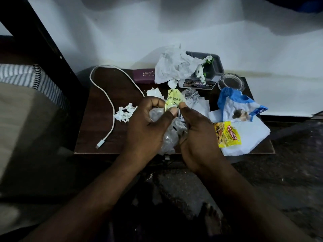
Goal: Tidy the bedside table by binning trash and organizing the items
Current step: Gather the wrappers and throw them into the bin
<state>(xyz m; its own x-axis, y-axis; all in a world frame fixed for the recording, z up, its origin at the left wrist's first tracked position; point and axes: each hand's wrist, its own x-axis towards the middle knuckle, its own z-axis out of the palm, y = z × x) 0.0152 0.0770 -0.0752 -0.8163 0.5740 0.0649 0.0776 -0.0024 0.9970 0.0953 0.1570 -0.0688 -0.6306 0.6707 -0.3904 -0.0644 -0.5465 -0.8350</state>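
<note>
Task appears barely begun: cable (108, 102) and torn tissue (125, 113) lie loose near the table's (92, 130) left edge. At front centre, left hand (148, 126) and right hand (197, 133), fingers curled, pinch a yellow sachet (173, 102) above clear plastic (170, 138). A snack packet (227, 134) by the right edge lies unbinned.

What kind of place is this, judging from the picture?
Probably a bedroom, at the bedside: striped bedding lies at the left, and a small wooden table against the wall carries a white charging cable and snack wrappers.
</note>
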